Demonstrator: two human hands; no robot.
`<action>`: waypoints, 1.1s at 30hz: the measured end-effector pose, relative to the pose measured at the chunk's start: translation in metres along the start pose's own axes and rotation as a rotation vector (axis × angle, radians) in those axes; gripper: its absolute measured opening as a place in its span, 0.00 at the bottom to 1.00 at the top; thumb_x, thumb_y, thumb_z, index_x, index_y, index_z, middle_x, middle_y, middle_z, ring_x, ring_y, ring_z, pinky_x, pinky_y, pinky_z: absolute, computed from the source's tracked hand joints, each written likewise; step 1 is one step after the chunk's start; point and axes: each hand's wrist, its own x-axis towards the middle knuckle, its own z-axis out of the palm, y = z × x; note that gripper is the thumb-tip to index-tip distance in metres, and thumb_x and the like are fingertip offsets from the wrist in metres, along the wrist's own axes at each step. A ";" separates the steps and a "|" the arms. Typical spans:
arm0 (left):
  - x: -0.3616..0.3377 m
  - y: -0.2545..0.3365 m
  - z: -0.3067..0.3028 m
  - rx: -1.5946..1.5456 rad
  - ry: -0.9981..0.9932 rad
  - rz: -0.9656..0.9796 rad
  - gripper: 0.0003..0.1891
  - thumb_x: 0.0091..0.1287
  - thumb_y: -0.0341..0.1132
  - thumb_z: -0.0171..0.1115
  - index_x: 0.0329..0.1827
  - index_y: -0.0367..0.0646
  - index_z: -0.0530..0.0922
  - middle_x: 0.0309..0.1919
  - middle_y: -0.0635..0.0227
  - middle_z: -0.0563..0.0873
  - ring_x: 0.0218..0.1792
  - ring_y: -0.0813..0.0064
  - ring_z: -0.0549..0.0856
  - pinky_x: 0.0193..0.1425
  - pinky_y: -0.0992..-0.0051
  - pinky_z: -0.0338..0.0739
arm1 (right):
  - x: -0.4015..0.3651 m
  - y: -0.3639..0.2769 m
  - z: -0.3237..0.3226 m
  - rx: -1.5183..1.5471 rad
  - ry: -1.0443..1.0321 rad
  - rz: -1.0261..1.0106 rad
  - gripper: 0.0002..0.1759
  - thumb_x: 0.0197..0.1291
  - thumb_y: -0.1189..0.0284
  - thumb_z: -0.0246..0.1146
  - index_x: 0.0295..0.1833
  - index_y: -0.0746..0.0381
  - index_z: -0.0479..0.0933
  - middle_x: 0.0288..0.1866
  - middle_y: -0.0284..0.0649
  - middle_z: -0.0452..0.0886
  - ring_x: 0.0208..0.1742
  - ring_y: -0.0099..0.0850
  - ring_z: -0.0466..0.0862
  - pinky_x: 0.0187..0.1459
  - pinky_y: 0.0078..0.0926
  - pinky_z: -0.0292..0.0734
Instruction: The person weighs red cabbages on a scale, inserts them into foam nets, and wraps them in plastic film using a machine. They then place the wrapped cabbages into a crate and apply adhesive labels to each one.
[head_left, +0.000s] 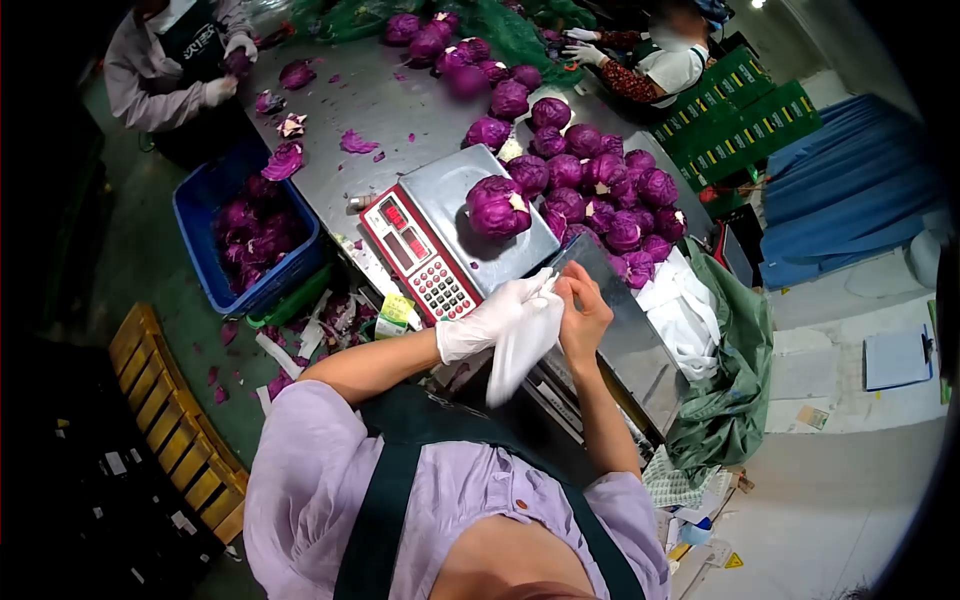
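Two hands meet with fingertips pinched together, the white-gloved left hand [490, 322] and bare right hand [584, 312], on a limp, thin white glove [527, 345] hanging between them, nearer the left, its long axis slanting bodyward, loose end pointing toward the dark green apron [420, 412], beside the red-and-silver scale [447, 232].

The person's left forearm [375, 370] slants inward toward the near edge of the rectangular, red-framed, silver-topped electronic scale [440, 195]. The white-gloved left hand [500, 318] is raised just off that edge, fingers pinched together and pointing toward the right. The bare right hand [583, 312] stands just off the scale's near right corner, fingers curled, its forearm [607, 415] rising steeply and both elbows bent.
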 end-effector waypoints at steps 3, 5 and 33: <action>-0.005 0.043 0.005 0.619 -0.007 0.057 0.21 0.64 0.27 0.49 0.61 0.33 0.66 0.47 0.63 0.81 0.44 0.80 0.79 0.50 0.80 0.72 | 0.009 0.003 0.003 0.034 0.122 -0.076 0.05 0.57 0.76 0.60 0.34 0.68 0.77 0.38 0.42 0.81 0.35 0.24 0.80 0.38 0.17 0.73; 0.004 0.017 -0.004 0.434 0.022 0.106 0.16 0.63 0.27 0.51 0.54 0.35 0.74 0.41 0.66 0.83 0.42 0.82 0.79 0.48 0.80 0.73 | 0.015 0.003 0.000 0.315 0.162 0.288 0.08 0.61 0.73 0.58 0.35 0.68 0.76 0.28 0.32 0.77 0.28 0.16 0.73 0.32 0.13 0.69; 0.121 -0.017 -0.188 0.768 0.708 0.094 0.18 0.64 0.39 0.48 0.49 0.35 0.77 0.44 0.52 0.82 0.47 0.63 0.81 0.51 0.73 0.73 | 0.084 0.124 0.097 0.720 -0.244 0.983 0.25 0.65 0.54 0.44 0.57 0.62 0.68 0.52 0.41 0.76 0.50 0.34 0.78 0.50 0.34 0.75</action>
